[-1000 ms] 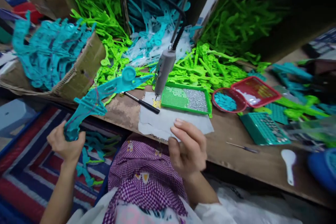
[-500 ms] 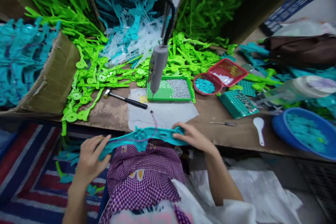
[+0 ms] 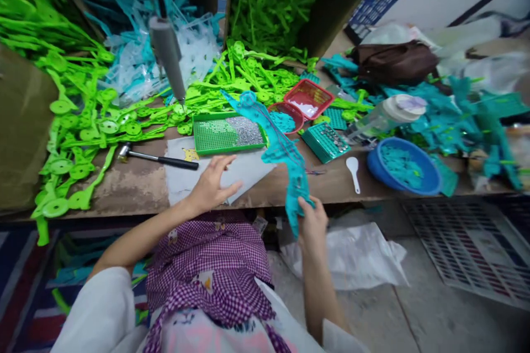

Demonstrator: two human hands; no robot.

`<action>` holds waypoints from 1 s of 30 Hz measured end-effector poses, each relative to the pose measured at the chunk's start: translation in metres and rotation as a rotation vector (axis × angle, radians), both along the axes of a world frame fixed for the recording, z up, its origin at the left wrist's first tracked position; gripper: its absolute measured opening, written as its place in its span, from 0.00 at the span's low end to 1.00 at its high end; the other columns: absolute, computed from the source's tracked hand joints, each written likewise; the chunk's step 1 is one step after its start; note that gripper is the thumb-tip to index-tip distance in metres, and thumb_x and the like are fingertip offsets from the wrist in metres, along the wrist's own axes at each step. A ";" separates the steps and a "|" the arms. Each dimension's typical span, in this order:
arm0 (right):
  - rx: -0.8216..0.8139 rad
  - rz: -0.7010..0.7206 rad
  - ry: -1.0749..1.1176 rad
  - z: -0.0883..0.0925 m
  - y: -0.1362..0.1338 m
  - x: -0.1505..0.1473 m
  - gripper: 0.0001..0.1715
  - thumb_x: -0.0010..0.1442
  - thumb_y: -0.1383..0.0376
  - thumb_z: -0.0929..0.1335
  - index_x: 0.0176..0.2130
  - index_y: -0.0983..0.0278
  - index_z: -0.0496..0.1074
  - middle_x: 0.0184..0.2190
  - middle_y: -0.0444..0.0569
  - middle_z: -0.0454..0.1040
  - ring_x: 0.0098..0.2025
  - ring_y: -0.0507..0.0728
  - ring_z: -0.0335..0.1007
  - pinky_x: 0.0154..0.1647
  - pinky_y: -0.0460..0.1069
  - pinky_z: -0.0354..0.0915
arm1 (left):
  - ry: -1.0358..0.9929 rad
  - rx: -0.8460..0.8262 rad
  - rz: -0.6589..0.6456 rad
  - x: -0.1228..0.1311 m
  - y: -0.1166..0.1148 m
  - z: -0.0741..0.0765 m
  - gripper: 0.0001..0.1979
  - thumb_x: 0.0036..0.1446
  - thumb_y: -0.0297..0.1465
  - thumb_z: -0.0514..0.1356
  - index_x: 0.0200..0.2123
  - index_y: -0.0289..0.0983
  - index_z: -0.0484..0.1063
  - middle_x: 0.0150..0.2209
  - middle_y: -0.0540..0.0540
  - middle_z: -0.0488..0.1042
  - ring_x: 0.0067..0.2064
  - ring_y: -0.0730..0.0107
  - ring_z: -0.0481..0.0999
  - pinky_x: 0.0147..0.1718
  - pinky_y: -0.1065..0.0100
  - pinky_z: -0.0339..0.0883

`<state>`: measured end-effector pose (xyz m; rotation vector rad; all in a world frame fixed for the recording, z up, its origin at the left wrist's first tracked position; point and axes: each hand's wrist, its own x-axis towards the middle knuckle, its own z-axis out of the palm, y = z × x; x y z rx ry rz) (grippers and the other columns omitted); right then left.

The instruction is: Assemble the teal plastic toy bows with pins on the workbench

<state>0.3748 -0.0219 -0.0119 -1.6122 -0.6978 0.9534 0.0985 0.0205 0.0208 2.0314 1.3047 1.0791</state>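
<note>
The right hand [image 3: 311,219] is closed around the lower end of a long teal plastic piece [image 3: 278,150], which rises from the fist and leans up and to the left over the bench [image 3: 136,187]. The left hand [image 3: 211,185] lies open, fingers spread, on a grey sheet [image 3: 244,172] at the bench edge. Just beyond its fingertips sits a green tray [image 3: 228,133] of small silvery bits; a black-handled hammer [image 3: 154,158] lies to its left, a white spoon [image 3: 353,172] to the right of the teal piece.
</note>
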 end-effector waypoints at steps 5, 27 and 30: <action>0.101 0.123 -0.045 -0.023 0.035 -0.106 0.26 0.59 0.42 0.64 0.40 0.61 0.64 0.28 0.42 0.72 0.28 0.52 0.69 0.31 0.48 0.69 | -0.386 -0.556 -0.210 0.020 0.014 -0.031 0.29 0.59 0.47 0.58 0.58 0.36 0.63 0.48 0.36 0.74 0.43 0.60 0.77 0.42 0.57 0.73; -0.112 0.211 -1.201 0.019 0.194 0.141 0.16 0.60 0.66 0.66 0.44 0.70 0.78 0.47 0.63 0.77 0.48 0.65 0.73 0.53 0.56 0.65 | -0.093 -0.352 0.183 -0.010 0.047 -0.068 0.25 0.51 0.43 0.61 0.50 0.38 0.63 0.37 0.46 0.77 0.34 0.61 0.77 0.36 0.61 0.71; -0.118 0.230 -1.231 0.017 0.193 0.138 0.16 0.60 0.68 0.65 0.44 0.70 0.78 0.46 0.63 0.77 0.48 0.64 0.73 0.52 0.55 0.65 | -0.079 -0.357 0.184 -0.010 0.048 -0.067 0.25 0.51 0.44 0.61 0.49 0.38 0.64 0.37 0.46 0.77 0.33 0.61 0.77 0.34 0.62 0.71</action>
